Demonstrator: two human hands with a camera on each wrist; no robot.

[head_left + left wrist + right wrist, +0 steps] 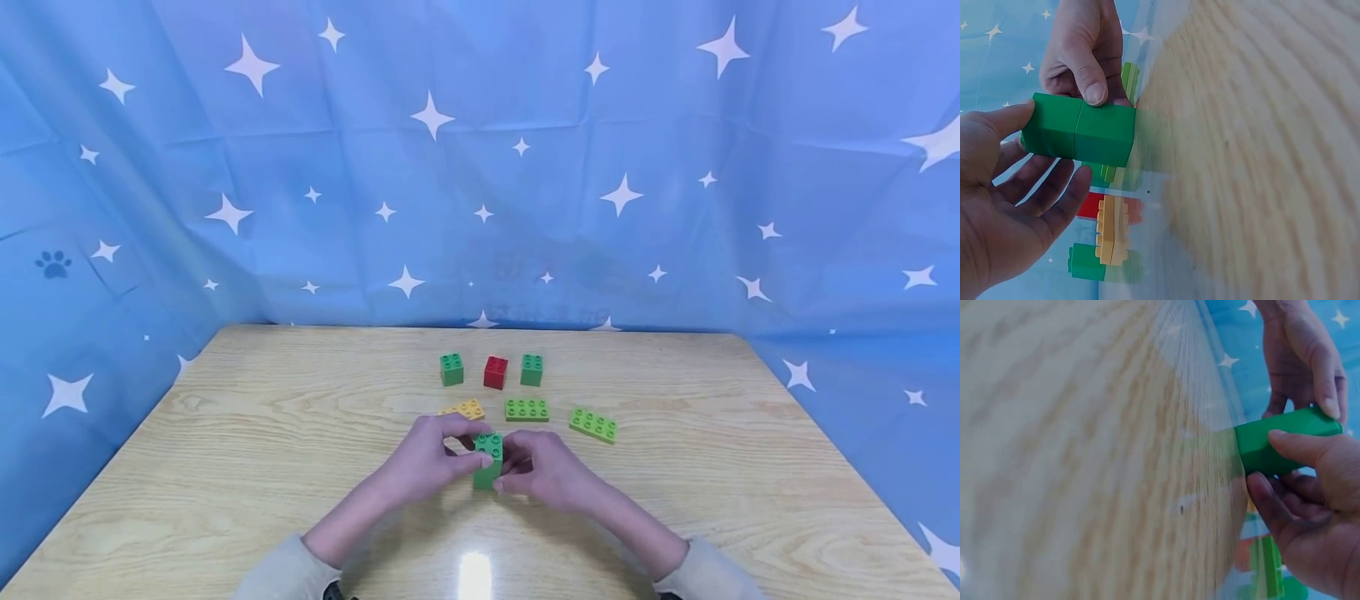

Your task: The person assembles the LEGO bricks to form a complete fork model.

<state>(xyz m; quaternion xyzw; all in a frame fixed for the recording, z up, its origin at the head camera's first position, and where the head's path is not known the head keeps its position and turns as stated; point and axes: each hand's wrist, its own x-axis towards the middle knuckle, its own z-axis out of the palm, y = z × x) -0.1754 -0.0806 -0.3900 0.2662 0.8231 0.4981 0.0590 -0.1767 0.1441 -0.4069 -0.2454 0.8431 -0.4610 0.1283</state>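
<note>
Two green toy bricks stand stacked upright on the table close to the person, studs facing up in the head view. In the left wrist view the upper brick (pixel 1054 131) and the lower brick (pixel 1105 134) meet flush along a thin seam. The left hand (pixel 423 458) grips the upper brick from the left, its thumb on the near face. From the right, the right hand (pixel 551 471) pinches the lower brick, thumb in front. Its other fingers are partly hidden behind the stack.
Behind the hands lie a yellow brick (pixel 471 408), a lime brick (pixel 527 410) and another lime brick (pixel 593 425). Farther back stand a green brick (pixel 452 370), a red brick (pixel 495 373) and a second green brick (pixel 532 371). A blue star-patterned curtain (pixel 480 167) hangs beyond the wooden table (pixel 300 400).
</note>
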